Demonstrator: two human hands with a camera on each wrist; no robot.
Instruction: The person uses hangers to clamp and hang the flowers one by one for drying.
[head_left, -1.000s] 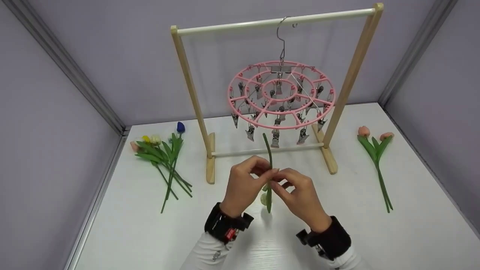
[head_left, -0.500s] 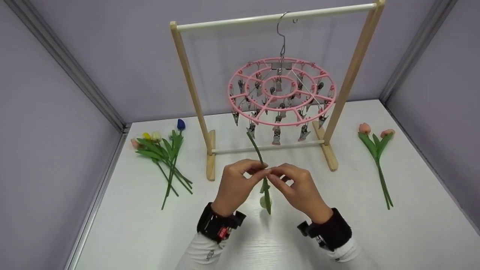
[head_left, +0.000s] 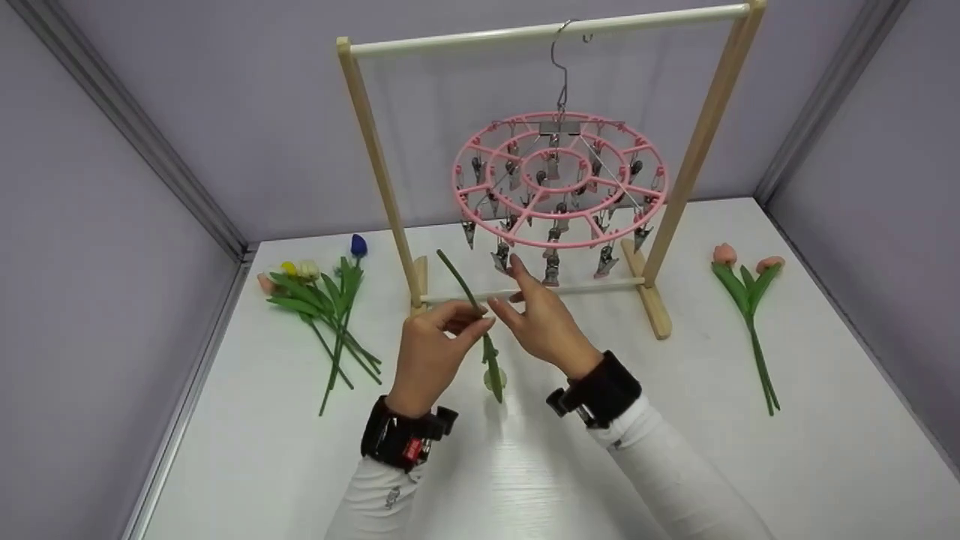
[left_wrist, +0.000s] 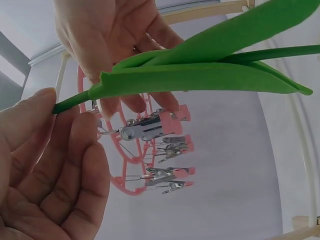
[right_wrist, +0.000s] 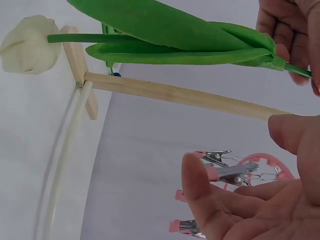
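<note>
The tabletop (head_left: 247,465) is white and smooth, its back edge close against the back wall (head_left: 247,112), which is a plain, pale lavender-grey. The left wall (head_left: 60,285) and the right wall (head_left: 892,150) are much the same colour. A grooved grey left post (head_left: 135,127) rises by the tabletop's back left corner, where two walls join; a similar right post (head_left: 832,97) rises by the back right corner. Pale trim (head_left: 187,394) runs along the left edge. The light is soft, with a glare (head_left: 517,480) toward the tabletop's front that brings out fine streaks in the surface. In the left wrist view, a bright strip (left_wrist: 11,69) shows among the grey.
</note>
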